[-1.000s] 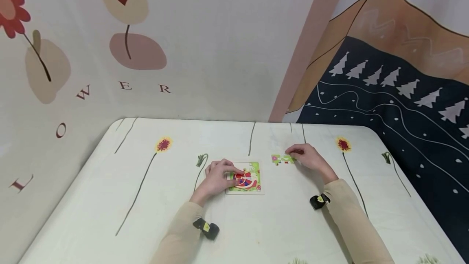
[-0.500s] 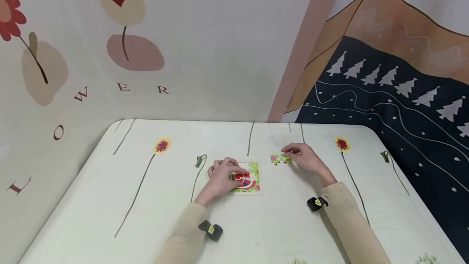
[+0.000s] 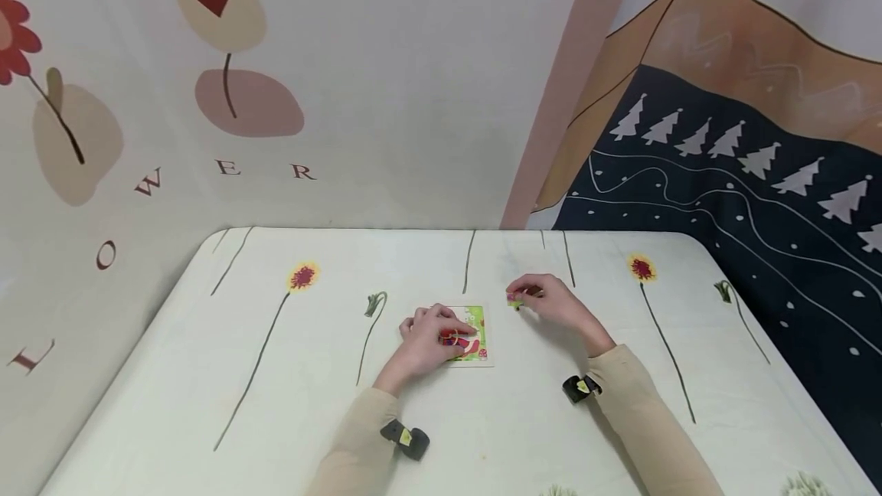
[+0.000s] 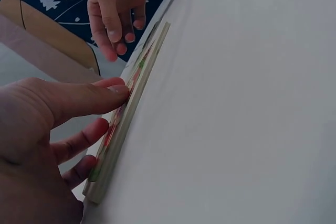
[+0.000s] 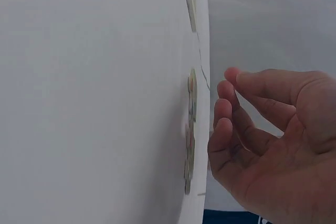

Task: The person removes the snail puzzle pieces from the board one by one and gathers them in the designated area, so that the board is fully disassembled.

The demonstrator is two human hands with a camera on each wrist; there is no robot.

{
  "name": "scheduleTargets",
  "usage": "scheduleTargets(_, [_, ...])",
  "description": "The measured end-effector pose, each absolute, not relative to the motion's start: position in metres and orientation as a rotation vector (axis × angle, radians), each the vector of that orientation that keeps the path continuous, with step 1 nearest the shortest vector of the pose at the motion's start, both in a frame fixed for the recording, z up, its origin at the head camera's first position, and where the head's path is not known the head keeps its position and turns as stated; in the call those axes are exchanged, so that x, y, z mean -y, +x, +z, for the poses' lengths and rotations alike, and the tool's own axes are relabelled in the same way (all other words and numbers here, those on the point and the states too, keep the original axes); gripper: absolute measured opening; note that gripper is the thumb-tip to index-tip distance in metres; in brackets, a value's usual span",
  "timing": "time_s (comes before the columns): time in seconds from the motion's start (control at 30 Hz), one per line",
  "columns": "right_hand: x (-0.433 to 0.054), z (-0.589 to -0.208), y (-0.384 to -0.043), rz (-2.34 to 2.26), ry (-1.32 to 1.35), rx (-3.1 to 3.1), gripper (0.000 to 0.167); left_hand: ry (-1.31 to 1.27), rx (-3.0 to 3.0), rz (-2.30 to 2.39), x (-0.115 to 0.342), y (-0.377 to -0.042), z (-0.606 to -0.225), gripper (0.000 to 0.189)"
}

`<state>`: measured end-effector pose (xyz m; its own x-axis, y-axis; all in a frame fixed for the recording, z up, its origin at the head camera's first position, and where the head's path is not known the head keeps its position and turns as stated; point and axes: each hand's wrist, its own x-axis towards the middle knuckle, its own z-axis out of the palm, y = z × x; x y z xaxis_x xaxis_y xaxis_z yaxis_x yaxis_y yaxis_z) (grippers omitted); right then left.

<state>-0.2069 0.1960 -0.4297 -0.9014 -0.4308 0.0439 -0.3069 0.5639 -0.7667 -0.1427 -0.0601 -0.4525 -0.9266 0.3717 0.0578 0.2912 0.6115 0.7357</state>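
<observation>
A small square jigsaw puzzle (image 3: 475, 354) with a red, blue and green picture lies flat in its pale tray. My left hand (image 3: 423, 343) rests over its left part, thumb and fingertips on the picture, covering much of it. The left wrist view shows the tray's edge (image 4: 118, 137) side-on, with those fingertips at its surface. To the right, my right hand (image 3: 551, 303) hovers above loose puzzle pieces (image 3: 513, 301), mostly hiding them in the head view. Seen from the right wrist, the pieces (image 5: 190, 145) lie on the table, apart from the loosely bent fingers.
A white cloth (image 3: 276, 404) printed with flowers covers the table. Behind it hangs a pale curtain (image 3: 413, 98) with flower shapes, and a dark tree-patterned cloth (image 3: 723, 174) is at right. Both wrists carry small black cameras (image 3: 413, 443).
My right hand has moved left over the loose pieces, covering more of them. My left hand has slid slightly right across the puzzle. The head view has shifted a little.
</observation>
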Motion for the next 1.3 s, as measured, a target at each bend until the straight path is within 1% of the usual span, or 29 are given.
scheduleTargets(0.43, [-0.169, -0.432, -0.204, -1.179, -0.818, -2.565, 0.022, 0.625, -2.681, 1.28, 0.063, -0.144, -0.459, 0.025])
scheduleTargets(0.67, [-0.152, -0.432, -0.206, -1.141, -0.882, -2.495, 0.023, 0.63, -2.678, 1.29, 0.064, -0.144, -0.459, 0.025])
scheduleTargets(0.93, [-0.145, -0.432, -0.207, -1.03, -0.958, -2.494, 0.021, 0.639, -2.671, 1.296, 0.065, -0.145, -0.458, 0.024])
scheduleTargets(1.3, [-0.143, -0.432, -0.204, -1.006, -0.958, -2.507, 0.022, 0.62, -2.657, 1.308, 0.066, -0.145, -0.459, 0.024])
